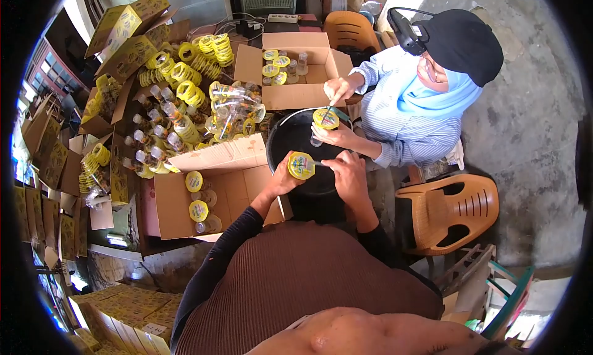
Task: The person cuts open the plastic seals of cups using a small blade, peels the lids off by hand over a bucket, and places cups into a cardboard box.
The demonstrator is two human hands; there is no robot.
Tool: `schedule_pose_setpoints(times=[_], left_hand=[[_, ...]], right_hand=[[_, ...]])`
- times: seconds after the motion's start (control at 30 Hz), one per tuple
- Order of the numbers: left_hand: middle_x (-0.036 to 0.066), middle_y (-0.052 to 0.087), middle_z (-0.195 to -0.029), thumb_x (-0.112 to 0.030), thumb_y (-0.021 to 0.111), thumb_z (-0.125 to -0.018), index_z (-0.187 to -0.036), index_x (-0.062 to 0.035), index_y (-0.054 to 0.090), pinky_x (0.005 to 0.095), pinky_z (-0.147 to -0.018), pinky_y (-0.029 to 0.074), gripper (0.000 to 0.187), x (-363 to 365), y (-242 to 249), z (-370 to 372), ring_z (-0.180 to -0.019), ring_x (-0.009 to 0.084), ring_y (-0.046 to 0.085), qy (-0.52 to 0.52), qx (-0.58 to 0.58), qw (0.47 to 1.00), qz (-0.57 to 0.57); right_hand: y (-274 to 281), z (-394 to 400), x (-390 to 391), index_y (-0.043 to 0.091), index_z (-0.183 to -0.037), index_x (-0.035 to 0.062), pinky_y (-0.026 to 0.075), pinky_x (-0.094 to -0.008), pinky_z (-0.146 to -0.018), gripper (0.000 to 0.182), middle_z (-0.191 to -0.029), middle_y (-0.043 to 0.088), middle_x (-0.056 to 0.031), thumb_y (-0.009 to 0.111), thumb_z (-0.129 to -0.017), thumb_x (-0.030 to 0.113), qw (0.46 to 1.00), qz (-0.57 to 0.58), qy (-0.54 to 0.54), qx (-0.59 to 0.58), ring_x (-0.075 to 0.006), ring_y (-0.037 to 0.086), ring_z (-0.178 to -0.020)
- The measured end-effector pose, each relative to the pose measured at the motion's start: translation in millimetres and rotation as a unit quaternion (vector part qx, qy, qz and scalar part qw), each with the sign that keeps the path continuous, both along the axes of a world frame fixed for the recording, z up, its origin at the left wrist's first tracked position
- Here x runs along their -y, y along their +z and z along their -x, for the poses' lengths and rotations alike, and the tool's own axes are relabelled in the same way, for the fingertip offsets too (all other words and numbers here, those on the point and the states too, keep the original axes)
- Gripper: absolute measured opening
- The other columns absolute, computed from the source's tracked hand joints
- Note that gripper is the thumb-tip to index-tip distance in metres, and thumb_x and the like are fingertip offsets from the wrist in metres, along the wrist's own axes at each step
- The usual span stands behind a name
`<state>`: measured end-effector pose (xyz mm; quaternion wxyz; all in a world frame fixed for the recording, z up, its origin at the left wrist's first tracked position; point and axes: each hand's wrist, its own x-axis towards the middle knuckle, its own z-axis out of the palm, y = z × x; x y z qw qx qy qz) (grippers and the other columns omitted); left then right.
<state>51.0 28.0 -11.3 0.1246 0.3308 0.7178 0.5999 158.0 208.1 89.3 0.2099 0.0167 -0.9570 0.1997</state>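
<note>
Held in my left hand is a cup with a round, yellow printed lid, its top facing up at me. My right hand has its fingers closed on a thin, blade-like tool, whose tip reaches the right side of the lid; its exact kind is too small to make out. Both hands are above the black bucket. By my left forearm, an open cardboard box holds several clear cups, some with yellow lids.
Across the bucket, a co-worker works a thin tool on another yellow-lidded cup. A second open box of cups stands beyond. Bottles and yellow-ringed packs pile up at left. An orange chair stands right.
</note>
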Motion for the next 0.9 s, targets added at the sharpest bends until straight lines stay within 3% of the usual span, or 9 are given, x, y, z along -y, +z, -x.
schedule_pose_setpoints(times=[0.27,0.5,0.63,0.8,0.9], left_hand=[[0.014,0.056,-0.113,-0.005,0.081,-0.069,-0.118,-0.0014,0.053,0.0378,-0.092,0.05,0.057,-6,-1,-7,-0.106,0.0327,0.061,0.041,0.029,0.999,-0.018],[0.018,0.051,-0.119,0.0,0.073,-0.07,-0.124,-0.0018,0.047,0.043,-0.101,0.042,0.06,-5,-17,-5,-0.116,0.0384,0.051,0.042,0.02,0.998,-0.037],[0.018,0.051,-0.119,-0.001,0.072,-0.072,-0.126,-0.002,0.045,0.0453,-0.101,0.041,0.061,-6,-15,-7,-0.116,0.04,0.049,0.045,-0.015,0.999,-0.026],[0.02,0.049,-0.123,-0.004,0.073,-0.075,-0.127,-0.0015,0.043,0.0469,-0.1,0.041,0.06,-6,-17,-6,-0.114,0.0412,0.048,0.045,-0.038,0.998,-0.013],[0.016,0.05,-0.118,0.001,0.072,-0.076,-0.129,-0.0011,0.04,0.04,-0.099,0.045,0.062,-7,-18,-7,-0.114,0.0346,0.055,0.054,-0.081,0.995,0.024]], right_hand=[[-28,3,21,0.071,-0.113,0.0116,0.041,-0.041,-0.075,0.033,-0.089,0.053,-0.0074,0.065,-0.082,0.001,0.997,0.069,0.017,-0.03,-0.0269,0.056,-0.086],[-29,7,34,0.071,-0.111,0.011,0.04,-0.0413,-0.075,0.032,-0.089,0.053,-0.0071,0.064,-0.081,0.002,0.999,0.04,-0.005,-0.014,-0.0264,0.056,-0.087],[-31,12,37,0.072,-0.108,0.0116,0.04,-0.0409,-0.072,0.033,-0.087,0.053,-0.0076,0.065,-0.079,-0.001,0.999,0.022,-0.001,-0.027,-0.0267,0.056,-0.084],[-40,14,39,0.075,-0.101,0.0135,0.038,-0.041,-0.078,0.027,-0.091,0.054,-0.0058,0.062,-0.079,0.005,0.999,-0.036,0.01,0.018,-0.0253,0.053,-0.091],[-32,10,36,0.076,-0.1,0.0147,0.038,-0.0406,-0.079,0.027,-0.091,0.054,-0.0045,0.063,-0.078,0.005,0.999,-0.045,0.016,0.019,-0.0242,0.053,-0.092]])
